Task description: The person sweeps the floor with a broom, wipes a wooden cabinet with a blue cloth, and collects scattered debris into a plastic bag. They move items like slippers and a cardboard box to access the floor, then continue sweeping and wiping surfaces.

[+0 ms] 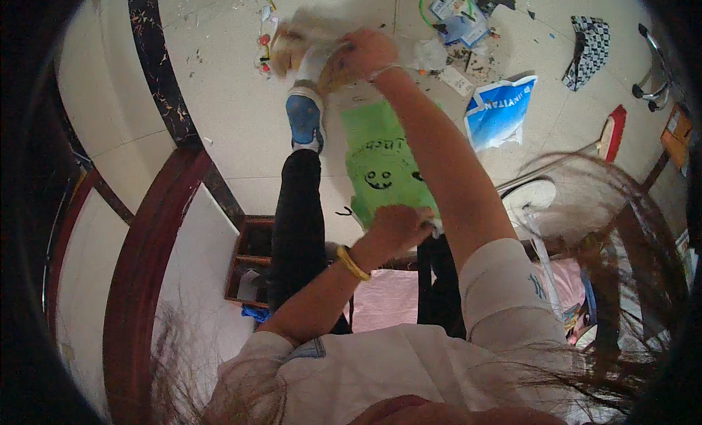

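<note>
My left hand (396, 227), with a yellow band at its wrist, pinches the near edge of a green bag (378, 150) that bears drawn smiling faces and writing. The bag lies over the gap between my legs. My right hand (372, 54) reaches past the bag's far end, fingers curled at a blurred brown thing (334, 68); what it is and whether it is gripped cannot be told. Beyond my blue and white shoe (304, 118) is another blurred tan and white shape (290, 46).
Litter and packets (460, 19) lie on the tiled floor. At the right are a blue and white plastic bag (502, 112), a checked cloth (588, 52) and a red broom head (613, 134). A wooden box with compartments (249, 260) stands beside my left leg.
</note>
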Motion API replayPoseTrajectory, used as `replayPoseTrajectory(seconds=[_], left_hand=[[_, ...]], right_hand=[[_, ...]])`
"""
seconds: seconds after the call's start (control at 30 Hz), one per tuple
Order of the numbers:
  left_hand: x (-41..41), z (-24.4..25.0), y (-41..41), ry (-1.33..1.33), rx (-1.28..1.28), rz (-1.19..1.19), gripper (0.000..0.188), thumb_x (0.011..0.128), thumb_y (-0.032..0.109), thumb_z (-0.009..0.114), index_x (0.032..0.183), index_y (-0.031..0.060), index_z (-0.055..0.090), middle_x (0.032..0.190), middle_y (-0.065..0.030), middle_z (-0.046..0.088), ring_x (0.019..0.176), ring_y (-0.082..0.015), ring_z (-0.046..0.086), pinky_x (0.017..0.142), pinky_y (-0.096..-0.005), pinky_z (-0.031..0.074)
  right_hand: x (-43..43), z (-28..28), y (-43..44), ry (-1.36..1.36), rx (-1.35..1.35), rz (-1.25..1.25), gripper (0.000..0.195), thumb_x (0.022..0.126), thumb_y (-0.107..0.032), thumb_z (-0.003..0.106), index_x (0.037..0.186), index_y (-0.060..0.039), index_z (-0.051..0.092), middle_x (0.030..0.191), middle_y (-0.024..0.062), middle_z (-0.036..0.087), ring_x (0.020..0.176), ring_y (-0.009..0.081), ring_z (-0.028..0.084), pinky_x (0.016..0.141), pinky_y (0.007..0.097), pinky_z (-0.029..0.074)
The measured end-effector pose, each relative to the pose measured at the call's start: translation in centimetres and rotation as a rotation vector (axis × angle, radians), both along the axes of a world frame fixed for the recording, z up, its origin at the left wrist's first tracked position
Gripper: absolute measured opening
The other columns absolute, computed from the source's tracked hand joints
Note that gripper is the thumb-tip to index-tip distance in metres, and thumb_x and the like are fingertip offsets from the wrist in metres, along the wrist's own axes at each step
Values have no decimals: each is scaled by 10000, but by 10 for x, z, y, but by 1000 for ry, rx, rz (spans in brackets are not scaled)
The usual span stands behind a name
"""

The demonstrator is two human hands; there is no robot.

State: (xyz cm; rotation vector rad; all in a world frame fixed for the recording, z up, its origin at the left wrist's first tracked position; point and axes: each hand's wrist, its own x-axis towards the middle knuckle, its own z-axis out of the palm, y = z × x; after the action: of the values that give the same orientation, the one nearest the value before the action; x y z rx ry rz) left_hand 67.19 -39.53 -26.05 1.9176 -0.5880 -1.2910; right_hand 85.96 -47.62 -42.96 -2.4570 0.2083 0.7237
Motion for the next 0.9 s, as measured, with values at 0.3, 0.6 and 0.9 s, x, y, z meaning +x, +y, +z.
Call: replayPoseTrajectory(seconds=[0.3, 0.6, 0.9], left_hand=[[63, -14, -17, 427, 113, 939, 281, 878, 230, 494, 1070, 40, 572, 614, -22, 478, 554, -107, 422, 506, -264, 345], [80, -2, -48, 166, 175, 796, 397, 859, 186, 521, 1242, 94, 467, 691, -70, 515, 570, -155, 468, 536, -286, 387], [84, -2, -59, -189, 236, 230, 547, 795, 220, 591, 1305, 196, 394, 826, -134, 563, 710, -311, 565, 601, -399, 460]], right_hand=[[-118, 199, -252, -75, 76, -890, 276, 743, -209, 695, 923, -2, 660, 812, 33, 639, 710, 102, 565, 646, 253, 457], [-235, 294, -206, 438, 411, -1025, 201, 775, -79, 594, 953, 14, 597, 837, 115, 637, 759, 207, 618, 665, 324, 486], [-230, 182, -107, 189, 49, -389, 322, 741, -95, 564, 1061, -73, 575, 772, 142, 602, 714, 321, 602, 607, 387, 472]])
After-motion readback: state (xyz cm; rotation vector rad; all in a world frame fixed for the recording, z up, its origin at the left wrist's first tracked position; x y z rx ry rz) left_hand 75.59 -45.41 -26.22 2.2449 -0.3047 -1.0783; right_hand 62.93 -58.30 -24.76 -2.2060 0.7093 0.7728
